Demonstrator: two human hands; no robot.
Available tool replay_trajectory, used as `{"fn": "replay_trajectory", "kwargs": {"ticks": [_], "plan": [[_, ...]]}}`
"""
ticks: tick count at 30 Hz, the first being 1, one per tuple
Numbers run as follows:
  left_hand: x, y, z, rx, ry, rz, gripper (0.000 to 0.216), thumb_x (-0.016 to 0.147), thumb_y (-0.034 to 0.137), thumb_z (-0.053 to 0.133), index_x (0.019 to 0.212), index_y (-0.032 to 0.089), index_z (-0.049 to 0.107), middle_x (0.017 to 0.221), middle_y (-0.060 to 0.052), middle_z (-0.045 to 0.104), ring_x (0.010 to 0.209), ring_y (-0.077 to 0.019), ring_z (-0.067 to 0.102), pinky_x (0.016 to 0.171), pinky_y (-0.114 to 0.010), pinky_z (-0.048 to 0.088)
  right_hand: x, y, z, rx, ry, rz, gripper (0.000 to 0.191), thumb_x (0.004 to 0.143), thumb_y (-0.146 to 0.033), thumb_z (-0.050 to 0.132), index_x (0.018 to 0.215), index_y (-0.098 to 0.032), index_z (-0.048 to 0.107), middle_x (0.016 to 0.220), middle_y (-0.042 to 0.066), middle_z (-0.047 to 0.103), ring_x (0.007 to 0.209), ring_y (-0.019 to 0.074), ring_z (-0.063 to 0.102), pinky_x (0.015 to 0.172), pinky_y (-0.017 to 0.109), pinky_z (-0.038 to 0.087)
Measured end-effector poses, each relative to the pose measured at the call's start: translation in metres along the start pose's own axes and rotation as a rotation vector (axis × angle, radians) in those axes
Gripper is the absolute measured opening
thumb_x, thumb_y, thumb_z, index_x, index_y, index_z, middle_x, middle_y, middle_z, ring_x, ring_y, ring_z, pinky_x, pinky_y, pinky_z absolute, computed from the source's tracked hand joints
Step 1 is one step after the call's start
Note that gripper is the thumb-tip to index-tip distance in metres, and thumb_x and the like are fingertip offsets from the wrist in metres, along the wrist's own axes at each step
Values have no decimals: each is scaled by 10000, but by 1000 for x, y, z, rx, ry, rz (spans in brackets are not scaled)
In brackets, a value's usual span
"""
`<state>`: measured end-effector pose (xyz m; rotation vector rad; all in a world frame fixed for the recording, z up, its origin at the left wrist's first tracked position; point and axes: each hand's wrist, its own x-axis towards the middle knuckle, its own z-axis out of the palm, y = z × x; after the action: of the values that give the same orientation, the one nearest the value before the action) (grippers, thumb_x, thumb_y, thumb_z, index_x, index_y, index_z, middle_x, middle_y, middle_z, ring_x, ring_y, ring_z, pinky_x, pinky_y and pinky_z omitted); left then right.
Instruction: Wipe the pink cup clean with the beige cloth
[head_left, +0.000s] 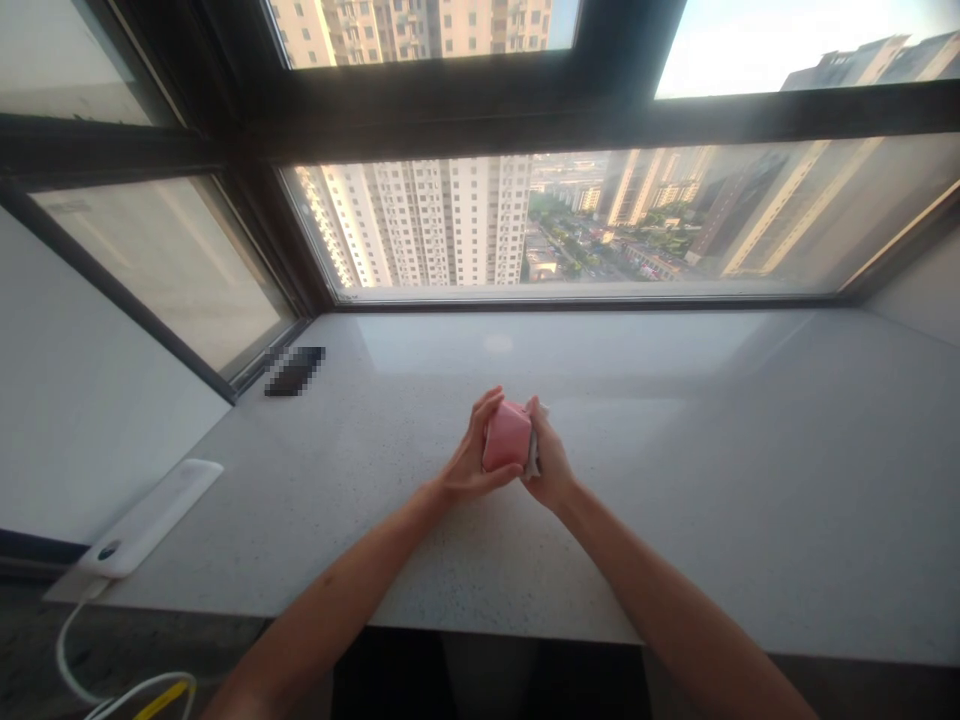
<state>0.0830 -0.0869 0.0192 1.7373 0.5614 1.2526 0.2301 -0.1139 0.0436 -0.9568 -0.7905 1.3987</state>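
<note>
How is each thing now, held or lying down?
Pink boxy object, held
Pale cloth, crumpled, against the object
Left hand, curled around the object
Right hand, closed on the cloth
White power strip, lying flat
White cable, curved, joined to strip
Dark thing, lying, details blurred

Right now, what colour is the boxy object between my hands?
The boxy object is pink, as the head view shows.

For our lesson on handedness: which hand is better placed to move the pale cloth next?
Probably the right hand: it holds the pale cloth, while the left hand grasps the pink object.
</note>
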Motion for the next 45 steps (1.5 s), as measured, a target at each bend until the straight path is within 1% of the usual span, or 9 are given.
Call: {"fn": "replay_trajectory", "kwargs": {"ticks": [6, 10, 12, 17, 21, 26, 30, 39, 45], "plan": [[-5, -3, 4, -221, -23, -260, 795, 1017, 696, 551, 1636, 312, 233, 1487, -164, 556, 1280, -355, 644, 1085, -573, 540, -3, -1, -3, -209, -47, -168, 606, 835, -819, 739, 891, -219, 668, 712, -4, 634, 633, 157, 556, 537, 261, 434], [-5, -4, 3, 21, 8, -24, 1088, 794, 695, 849, 1643, 278, 312, 1681, -183, 361, 1545, -425, 391, 1284, -587, 352, -1, -2, -2, -4, -12, -37, 618, 879, -862, 635, 898, -244, 647, 677, -11, 627, 610, 180, 576, 526, 278, 447], [-4, -4, 4, 64, 25, 25, 1122, 737, 654, 907, 1633, 259, 359, 1639, -180, 418, 1525, -426, 412, 1297, -589, 329, -1, -1, 0, 6, 0, -63, 651, 878, -895, 593, 867, -246, 638, 686, -1, 626, 624, 187, 568, 541, 290, 452], [1, -2, 10, -462, 54, -378, 855, 952, 755, 557, 1572, 174, 463, 1358, -149, 705, 1207, -335, 704, 1096, -490, 558, -6, 1, -7, -485, -193, -445, 566, 916, -790, 660, 695, -275, 579, 656, 19, 561, 629, 195, 447, 620, 347, 424], [4, 4, 8, -612, 36, -539, 822, 965, 739, 550, 1548, 159, 520, 1378, -153, 725, 1246, -330, 715, 1127, -486, 552, -7, -8, -14, -715, -392, -544, 582, 947, -718, 663, 608, -270, 512, 602, 3, 508, 605, 172, 385, 700, 358, 436], [-3, 2, 5, -345, -26, -276, 1065, 922, 771, 656, 1740, 327, 138, 1732, -150, 394, 1545, -383, 478, 1256, -566, 430, -3, -14, -8, -252, -101, -244, 588, 937, -809, 607, 781, -243, 641, 662, 3, 604, 596, 167, 522, 583, 299, 458], [-3, -2, -2, 203, -115, 166, 1188, 830, 520, 888, 1739, 362, 141, 1816, -154, 120, 1686, -445, 134, 1349, -642, 233, 7, -14, -5, 162, -25, 0, 585, 850, -829, 696, 875, -244, 678, 720, 20, 716, 662, 220, 686, 574, 318, 548], [0, -4, -15, 561, -162, 444, 1203, 753, 391, 944, 1707, 353, 212, 1754, -244, 178, 1614, -467, 311, 1223, -654, 430, 6, -7, -3, 380, -144, 350, 461, 897, -648, 764, 971, -196, 712, 812, 43, 784, 734, 227, 749, 616, 305, 581], [-2, -11, -13, 602, -157, 461, 1172, 768, 420, 935, 1682, 353, 205, 1744, -249, 195, 1595, -448, 350, 1179, -615, 490, 4, -7, -1, 420, 10, 182, 477, 810, -627, 862, 815, -256, 563, 679, -78, 654, 563, 121, 582, 574, 236, 513]]}}
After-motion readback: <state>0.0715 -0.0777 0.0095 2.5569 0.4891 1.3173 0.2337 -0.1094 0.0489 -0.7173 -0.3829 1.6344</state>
